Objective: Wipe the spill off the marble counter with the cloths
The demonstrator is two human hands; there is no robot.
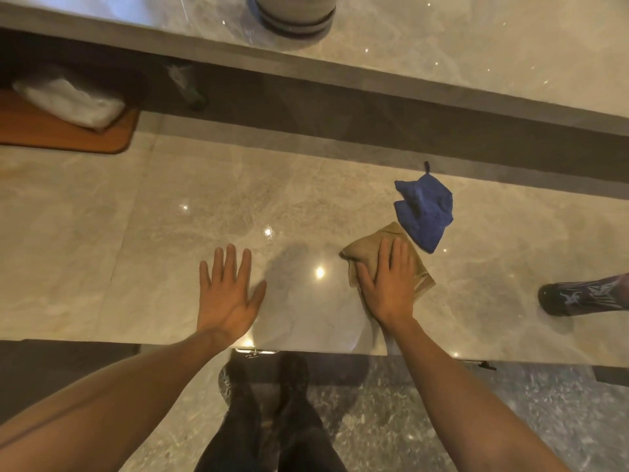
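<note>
My right hand [388, 284] lies flat, fingers spread, pressing down on a crumpled tan cloth [366, 252] on the marble counter [136, 240]. A blue cloth [425, 212] with a small loop lies bunched just beyond it, touching the tan cloth's far corner. My left hand [228, 294] rests palm-down and open on the bare counter, holding nothing. Between the two hands the stone shows a darker, dull patch [289, 264]; whether it is wet or a shadow is unclear.
A brown wooden board [61, 137] with a white bag [71, 100] on it sits at the far left. A raised marble ledge [442, 63] carries a round grey base [296, 18]. Someone's dark patterned shoe [578, 298] shows at right. My legs stand below the counter edge.
</note>
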